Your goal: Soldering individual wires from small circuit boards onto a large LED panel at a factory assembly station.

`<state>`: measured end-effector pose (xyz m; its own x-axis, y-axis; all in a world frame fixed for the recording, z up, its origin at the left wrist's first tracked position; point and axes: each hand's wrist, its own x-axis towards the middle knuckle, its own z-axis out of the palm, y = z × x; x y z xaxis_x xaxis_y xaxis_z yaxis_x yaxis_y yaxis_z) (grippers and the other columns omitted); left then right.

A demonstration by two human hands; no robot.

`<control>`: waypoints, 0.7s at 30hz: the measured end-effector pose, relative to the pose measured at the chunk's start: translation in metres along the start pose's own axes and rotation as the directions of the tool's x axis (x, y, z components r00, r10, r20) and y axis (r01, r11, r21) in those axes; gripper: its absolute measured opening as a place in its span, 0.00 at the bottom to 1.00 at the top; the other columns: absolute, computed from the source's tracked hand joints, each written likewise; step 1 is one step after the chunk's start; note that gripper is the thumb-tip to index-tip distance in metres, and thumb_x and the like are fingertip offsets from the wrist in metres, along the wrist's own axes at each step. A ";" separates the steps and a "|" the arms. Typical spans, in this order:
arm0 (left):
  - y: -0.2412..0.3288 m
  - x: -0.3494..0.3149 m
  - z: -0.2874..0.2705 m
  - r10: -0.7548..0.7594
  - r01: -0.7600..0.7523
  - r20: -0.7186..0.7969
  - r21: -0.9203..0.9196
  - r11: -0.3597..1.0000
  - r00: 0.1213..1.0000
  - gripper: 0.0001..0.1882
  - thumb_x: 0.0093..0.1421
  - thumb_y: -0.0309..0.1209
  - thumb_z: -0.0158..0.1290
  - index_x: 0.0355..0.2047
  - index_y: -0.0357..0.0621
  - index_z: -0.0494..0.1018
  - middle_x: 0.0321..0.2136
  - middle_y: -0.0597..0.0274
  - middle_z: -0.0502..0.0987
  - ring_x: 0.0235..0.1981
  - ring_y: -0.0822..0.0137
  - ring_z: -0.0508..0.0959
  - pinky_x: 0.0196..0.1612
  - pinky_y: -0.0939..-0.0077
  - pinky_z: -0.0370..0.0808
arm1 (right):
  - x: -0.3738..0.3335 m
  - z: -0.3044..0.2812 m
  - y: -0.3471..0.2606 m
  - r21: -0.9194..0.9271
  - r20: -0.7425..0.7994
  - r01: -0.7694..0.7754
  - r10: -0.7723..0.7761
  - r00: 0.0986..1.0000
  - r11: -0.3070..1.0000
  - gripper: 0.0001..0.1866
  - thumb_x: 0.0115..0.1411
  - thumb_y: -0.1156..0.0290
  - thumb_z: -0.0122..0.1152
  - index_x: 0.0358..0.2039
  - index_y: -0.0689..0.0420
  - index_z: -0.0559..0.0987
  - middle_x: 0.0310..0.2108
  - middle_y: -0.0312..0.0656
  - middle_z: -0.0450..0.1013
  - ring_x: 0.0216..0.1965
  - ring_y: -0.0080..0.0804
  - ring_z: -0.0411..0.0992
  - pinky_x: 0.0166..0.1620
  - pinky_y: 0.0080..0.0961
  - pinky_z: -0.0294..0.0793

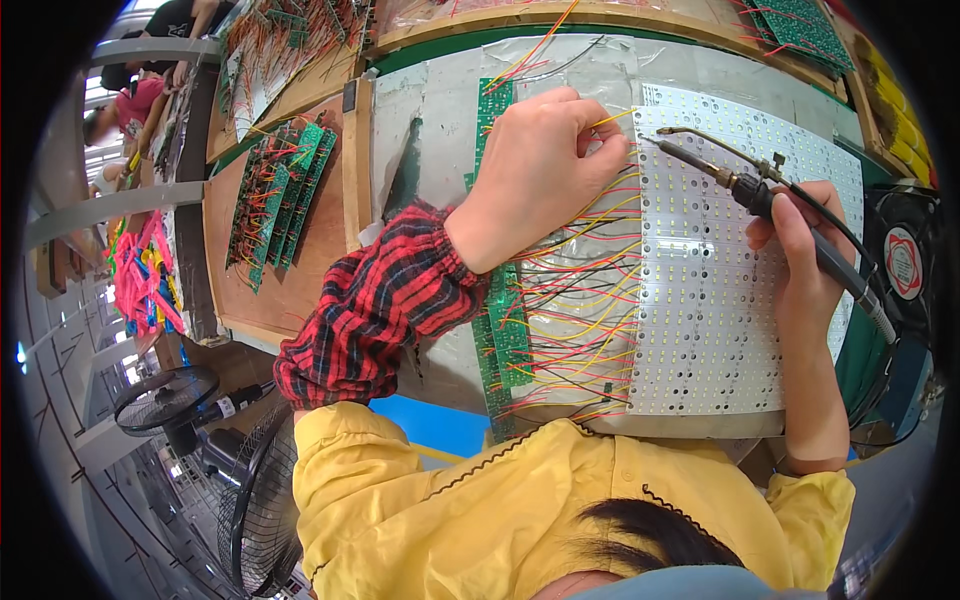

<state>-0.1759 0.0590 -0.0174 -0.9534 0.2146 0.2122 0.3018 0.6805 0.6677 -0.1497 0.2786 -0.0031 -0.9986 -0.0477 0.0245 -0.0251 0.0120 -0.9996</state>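
Note:
My left hand (540,165), its wrist in a red-and-black plaid sleeve, is closed with thumb and finger pinching a yellow wire (614,118) at the upper left edge of a white LED panel (720,330). In my right hand (808,235) is a soldering iron (745,187) with a thin feed tube along it. Its tip is over the panel's upper left edge, close to the pinched wire. Red, black and yellow wires (580,290) run from narrow green circuit boards (512,345) to that edge. My left hand hides part of the boards.
Left of the wooden rail (357,165) leans a stack of wired green boards (280,195). More wired boards (295,45) lie at the far left, others (800,35) at the far right. A black round fan unit (900,255) stands right of the panel. Standing fans (165,400) are at the lower left.

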 end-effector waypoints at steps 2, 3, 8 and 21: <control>-0.001 0.000 0.000 0.004 -0.004 -0.003 -0.005 1.000 1.000 0.08 0.46 0.29 0.53 0.22 0.35 0.72 0.14 0.63 0.65 0.15 0.75 0.62 0.19 0.81 0.60 | 0.001 -0.001 0.000 0.031 -0.019 0.000 0.001 1.000 1.000 0.07 0.51 0.72 0.54 0.26 0.61 0.68 0.18 0.38 0.68 0.18 0.19 0.67 0.24 0.13 0.65; 0.000 0.000 0.000 0.004 -0.004 -0.003 -0.004 1.000 1.000 0.08 0.46 0.29 0.53 0.22 0.35 0.72 0.14 0.63 0.65 0.15 0.75 0.62 0.19 0.81 0.60 | 0.001 -0.001 -0.001 0.032 -0.019 0.000 0.000 1.000 0.999 0.07 0.51 0.72 0.54 0.26 0.61 0.68 0.18 0.38 0.68 0.18 0.19 0.67 0.24 0.13 0.65; -0.001 0.000 0.001 -0.023 0.023 -0.006 -0.012 1.000 1.000 0.07 0.44 0.30 0.52 0.20 0.38 0.73 0.15 0.57 0.67 0.17 0.61 0.69 0.21 0.73 0.66 | 0.003 -0.002 -0.002 0.025 -0.080 -0.008 0.010 0.997 1.000 0.08 0.51 0.70 0.54 0.25 0.61 0.68 0.17 0.39 0.68 0.18 0.20 0.66 0.26 0.13 0.63; -0.006 0.001 -0.007 0.092 -0.093 -0.022 -0.013 0.996 0.996 0.06 0.54 0.26 0.47 0.30 0.37 0.73 0.21 0.68 0.63 0.21 0.79 0.62 0.22 0.86 0.60 | 0.008 -0.003 -0.004 0.002 -0.094 -0.024 0.024 0.995 1.000 0.08 0.50 0.68 0.53 0.24 0.60 0.69 0.16 0.38 0.68 0.18 0.19 0.65 0.26 0.12 0.62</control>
<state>-0.1782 0.0502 -0.0159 -0.9212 0.2613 0.2882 0.3887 0.6484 0.6546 -0.1575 0.2812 0.0010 -0.9989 0.0464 0.0018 -0.0012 0.0109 -0.9999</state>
